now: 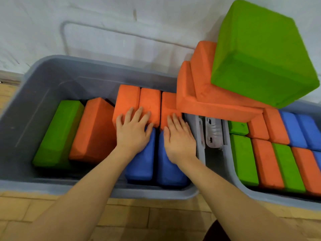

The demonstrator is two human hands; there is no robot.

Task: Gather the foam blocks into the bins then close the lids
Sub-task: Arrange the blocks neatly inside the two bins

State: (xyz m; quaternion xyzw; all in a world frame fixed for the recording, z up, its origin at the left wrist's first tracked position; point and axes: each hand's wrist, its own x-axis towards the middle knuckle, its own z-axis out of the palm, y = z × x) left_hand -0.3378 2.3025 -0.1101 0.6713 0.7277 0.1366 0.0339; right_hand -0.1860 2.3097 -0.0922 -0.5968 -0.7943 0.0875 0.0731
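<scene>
Blocks (139, 103) beneath flat fingers (137, 113) (both hands)

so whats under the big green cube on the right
The big green cube sits on stacked orange blocks, which overhang the right bin. What supports that stack underneath is hidden.

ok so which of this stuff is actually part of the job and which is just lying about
Part of the job:
- left bin
- right bin
- blocks in the left bin
- blocks in the right bin
- stacked blocks above the bins
- left hand and right hand, flat on blocks

Lying about:
- white sheet
- wood floor
</scene>
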